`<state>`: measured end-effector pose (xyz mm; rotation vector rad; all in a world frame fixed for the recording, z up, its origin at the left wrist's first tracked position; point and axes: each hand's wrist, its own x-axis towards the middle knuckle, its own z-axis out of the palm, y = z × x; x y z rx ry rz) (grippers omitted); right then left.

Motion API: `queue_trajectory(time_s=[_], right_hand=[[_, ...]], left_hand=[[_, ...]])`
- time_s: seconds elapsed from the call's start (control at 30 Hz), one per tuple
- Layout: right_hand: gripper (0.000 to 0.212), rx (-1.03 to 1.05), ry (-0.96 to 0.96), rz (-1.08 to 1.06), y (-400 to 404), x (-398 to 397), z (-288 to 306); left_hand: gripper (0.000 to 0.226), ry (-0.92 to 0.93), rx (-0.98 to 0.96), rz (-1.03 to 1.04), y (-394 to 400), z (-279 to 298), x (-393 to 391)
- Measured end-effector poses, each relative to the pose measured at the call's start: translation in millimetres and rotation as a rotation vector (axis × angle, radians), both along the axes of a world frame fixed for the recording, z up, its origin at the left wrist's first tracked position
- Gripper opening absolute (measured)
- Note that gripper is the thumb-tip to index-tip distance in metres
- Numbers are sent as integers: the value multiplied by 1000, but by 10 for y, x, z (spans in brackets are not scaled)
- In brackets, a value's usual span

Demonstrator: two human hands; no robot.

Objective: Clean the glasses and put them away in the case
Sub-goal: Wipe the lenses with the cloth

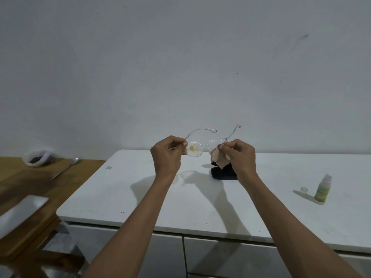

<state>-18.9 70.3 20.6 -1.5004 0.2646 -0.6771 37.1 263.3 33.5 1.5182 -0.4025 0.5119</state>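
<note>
- Two hands up over the white bench (128,189), glasses (202,147) held between them in mid-air.
- Left hand (167,155) pinches the frame at the left hinge, probably to steady it; the yellow-smeared left lens sits right beside its fingertips.
- Right hand (239,155) pinches a cloth (218,159) over the right lens, so that lens looks like the one being wiped.
- Case (223,174) sits on the bench right under the cloth, handy for later.
- Spray (322,189) and its cap (304,190) stand far right, well apart.
</note>
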Motion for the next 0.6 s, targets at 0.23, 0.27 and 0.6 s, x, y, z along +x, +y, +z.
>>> queue_trajectory(time_s=[0.23, 0.27, 0.6], right_hand=[[16, 215, -182, -301, 237, 144, 135], [17, 229, -204, -336, 263, 157, 167], [5, 151, -232, -298, 282, 217, 252]], left_hand=[[12, -79, 6, -4, -109, 17, -126], [12, -83, -2, -6, -125, 22, -138], [5, -105, -79, -17, -206, 145, -166]])
